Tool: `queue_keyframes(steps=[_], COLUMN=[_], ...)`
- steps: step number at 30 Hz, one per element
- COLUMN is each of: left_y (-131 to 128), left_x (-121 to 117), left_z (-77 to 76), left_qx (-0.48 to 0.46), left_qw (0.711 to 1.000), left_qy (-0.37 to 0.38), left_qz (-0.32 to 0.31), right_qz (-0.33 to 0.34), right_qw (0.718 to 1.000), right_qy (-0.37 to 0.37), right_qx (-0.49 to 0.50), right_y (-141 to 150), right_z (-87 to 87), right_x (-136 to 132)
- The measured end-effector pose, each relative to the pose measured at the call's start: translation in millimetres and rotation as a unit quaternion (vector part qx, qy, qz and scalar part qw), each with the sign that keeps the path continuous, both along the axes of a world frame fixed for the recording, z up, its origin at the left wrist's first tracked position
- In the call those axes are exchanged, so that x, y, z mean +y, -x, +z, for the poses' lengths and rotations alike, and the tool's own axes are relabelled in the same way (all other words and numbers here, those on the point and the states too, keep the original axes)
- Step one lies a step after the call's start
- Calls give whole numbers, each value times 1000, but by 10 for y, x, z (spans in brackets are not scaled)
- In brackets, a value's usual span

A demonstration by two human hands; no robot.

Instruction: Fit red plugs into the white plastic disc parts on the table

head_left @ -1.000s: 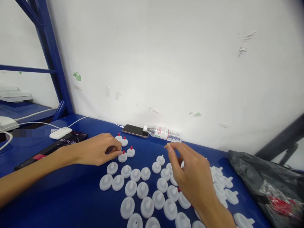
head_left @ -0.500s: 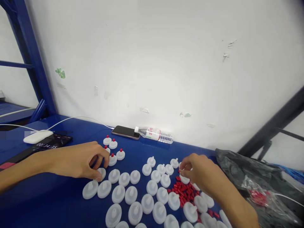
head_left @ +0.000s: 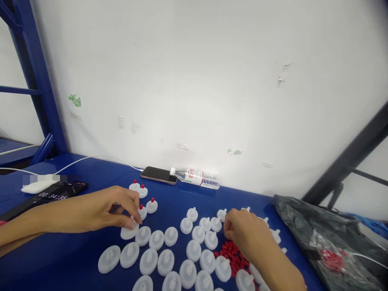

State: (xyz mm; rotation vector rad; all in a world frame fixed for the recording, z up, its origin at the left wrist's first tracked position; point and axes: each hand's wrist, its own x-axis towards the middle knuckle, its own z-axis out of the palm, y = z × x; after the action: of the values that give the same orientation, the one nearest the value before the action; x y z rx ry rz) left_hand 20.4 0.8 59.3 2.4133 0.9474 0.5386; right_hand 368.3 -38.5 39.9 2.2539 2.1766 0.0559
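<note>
Several white round plastic caps [head_left: 165, 252] with short stems lie in rows on the blue table [head_left: 75, 266]. My left hand [head_left: 112, 210] pinches the stem of one white cap [head_left: 129, 231] at the left end of the rows. A few caps with red tips [head_left: 151, 205] stand just behind it. My right hand [head_left: 245, 234] is curled, fingertips down, over a heap of small red pins [head_left: 232, 251] among the caps; whether it holds one is hidden.
A phone [head_left: 158, 175] and a lying water bottle [head_left: 195, 178] rest against the white wall. A white charger [head_left: 38, 186] with cable and a dark timer device [head_left: 53, 195] sit at the left. A black plastic bag [head_left: 321, 238] with red pieces lies at the right.
My left hand has closed its fingers on a white cap at the row's left end. My right hand has dropped lower onto the red pins. The view shifted slightly.
</note>
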Motion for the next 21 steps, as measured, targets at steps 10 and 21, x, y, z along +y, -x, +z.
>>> queue_keyframes(steps=[10, 21], left_y=[-47, -320], left_x=[23, -226], left_z=[7, -244], left_qx=[-102, -138], left_qw=[980, 975], left_qy=[158, 140], left_qz=[65, 98], right_qz=[56, 263], right_qw=[952, 853], right_qy=[-127, -95], right_qx=[271, 441], right_y=[123, 698], right_z=[195, 35], right_x=[63, -136])
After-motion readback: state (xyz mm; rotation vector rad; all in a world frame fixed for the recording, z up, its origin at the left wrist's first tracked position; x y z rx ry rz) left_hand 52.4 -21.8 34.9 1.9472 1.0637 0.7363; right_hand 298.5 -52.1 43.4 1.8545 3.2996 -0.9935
